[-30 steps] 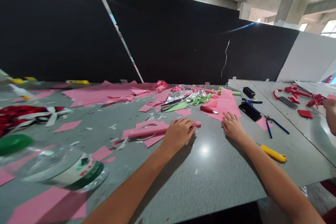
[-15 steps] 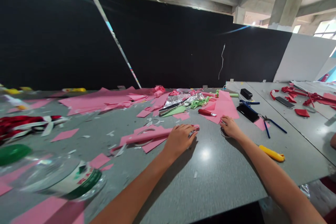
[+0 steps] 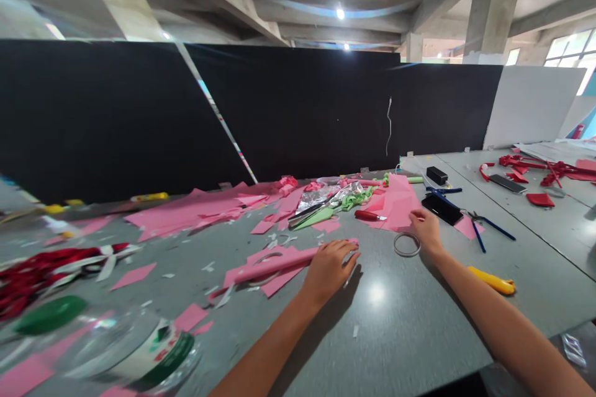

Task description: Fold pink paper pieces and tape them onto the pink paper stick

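My left hand (image 3: pixel 331 267) lies curled over the right end of a rolled pink paper tube (image 3: pixel 274 262) on the grey table (image 3: pixel 400 329). My right hand (image 3: pixel 424 226) reaches forward, fingers loosely bent, touching the edge of a pink sheet (image 3: pixel 395 201) beside a black phone (image 3: pixel 441 208). A clear tape ring (image 3: pixel 406 244) lies flat just left of that wrist. A red-handled knife (image 3: pixel 367 216) rests on the pink sheet.
Pink paper scraps (image 3: pixel 200 211) cover the far table. Crumpled foil (image 3: pixel 326 195), green paper (image 3: pixel 354 200), blue pliers (image 3: pixel 484 226) and a yellow cutter (image 3: pixel 493 281) lie around. A clear bottle with green cap (image 3: pixel 107 347) lies near left. Red pieces (image 3: pixel 544 170) sit on the right table.
The view tilted upward. My right hand slid forward off the tape ring toward the phone, leaving the ring uncovered. My left hand stays on the pink tube.
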Motion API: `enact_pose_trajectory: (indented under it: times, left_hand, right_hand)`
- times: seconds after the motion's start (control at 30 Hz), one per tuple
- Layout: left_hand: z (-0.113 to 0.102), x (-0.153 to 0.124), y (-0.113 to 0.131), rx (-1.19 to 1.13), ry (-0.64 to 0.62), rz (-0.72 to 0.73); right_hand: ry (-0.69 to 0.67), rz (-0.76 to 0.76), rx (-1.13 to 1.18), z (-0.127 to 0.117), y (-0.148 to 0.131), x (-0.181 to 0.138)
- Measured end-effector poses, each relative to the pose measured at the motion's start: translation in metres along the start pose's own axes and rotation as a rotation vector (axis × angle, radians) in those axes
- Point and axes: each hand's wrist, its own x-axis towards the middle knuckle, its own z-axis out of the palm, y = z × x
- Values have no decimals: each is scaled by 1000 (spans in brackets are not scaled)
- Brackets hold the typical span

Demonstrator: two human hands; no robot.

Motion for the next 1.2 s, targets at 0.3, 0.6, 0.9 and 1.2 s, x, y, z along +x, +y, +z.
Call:
enact_pose_trajectory:
  times: [0.3,0.6,0.9,1.2]
  left_hand:
    - [-6,-10,27,17,200,228]
    - [-2,-6,42,170,159,312]
    - [4,-13,39,-319,284,57]
    - [-11,-12,64,-728,93,-191]
  right_hand:
    - [-150,78,353,4,-39,-41]
    - [-404,209,642,12,-60,-73]
    - [-807,319,799,7,-79,-95]
    - [-655,347,670,17,-74,-99]
